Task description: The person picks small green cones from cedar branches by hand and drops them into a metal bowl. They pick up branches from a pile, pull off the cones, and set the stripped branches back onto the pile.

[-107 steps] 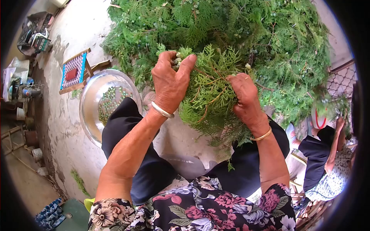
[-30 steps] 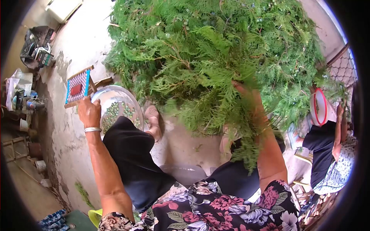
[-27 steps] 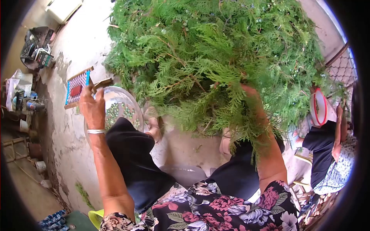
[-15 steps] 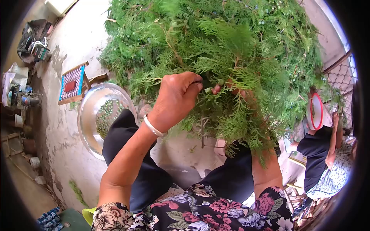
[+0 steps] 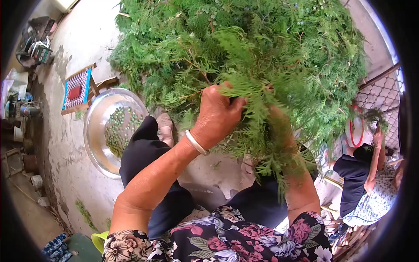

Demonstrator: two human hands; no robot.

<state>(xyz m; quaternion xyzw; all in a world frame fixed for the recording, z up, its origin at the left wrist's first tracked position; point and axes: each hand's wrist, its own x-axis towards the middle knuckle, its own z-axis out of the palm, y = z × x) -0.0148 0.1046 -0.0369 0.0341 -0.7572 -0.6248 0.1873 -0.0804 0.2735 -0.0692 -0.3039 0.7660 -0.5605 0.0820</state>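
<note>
My left hand [image 5: 219, 114], with a silver bangle at the wrist, is at a leafy conifer branch [image 5: 262, 83]. Its fingers are curled in a pinch among the sprays; green leaves hide what they hold. Behind the same foliage, my right hand [image 5: 276, 114] is mostly covered and grips the branch, which hangs down over my right forearm. To the left of my knee stands a wide metal basin [image 5: 94, 144] with many small green cones [image 5: 117, 135] on its bottom.
A large heap of cut conifer branches [image 5: 166, 52] fills the ground ahead. Beside the basin is a low woven stool [image 5: 78, 91] with a red object on it. At the right sits another person [image 5: 366, 183] with a red-rimmed container [image 5: 356, 131] close by.
My left hand has moved right and slightly down, deeper against the branch. The branch sprays have shifted and blur a little. The view has shifted slightly.
</note>
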